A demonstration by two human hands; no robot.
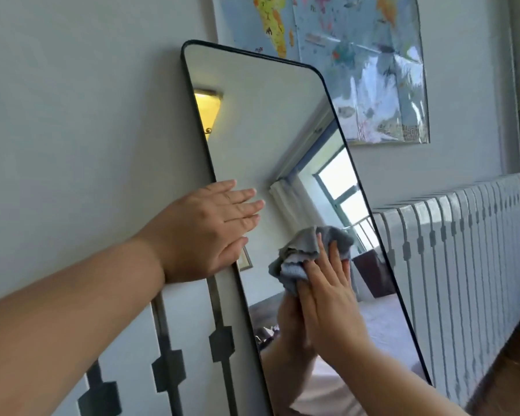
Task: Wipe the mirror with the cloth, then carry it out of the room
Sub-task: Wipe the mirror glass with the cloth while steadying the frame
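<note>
Left hand lies flat, fingers spread, on the upright mirror's left edge; right hand presses the cloth lower, mid-glass.

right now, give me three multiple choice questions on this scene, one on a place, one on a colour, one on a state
1. Where is the cloth?
A. on the floor
B. pressed to the mirror glass under the right hand
C. draped over the radiator cover

2. What colour is the cloth?
A. grey
B. red
C. yellow

3. How is the left hand placed?
A. clenched in a fist
B. gripping the cloth
C. open and flat, fingers lying across the mirror's left edge

Answers:
1 B, the right hand holds the bunched cloth against the glass.
2 A, its folds show grey.
3 C, the palm lies flat with the fingers spread onto the glass.
</note>
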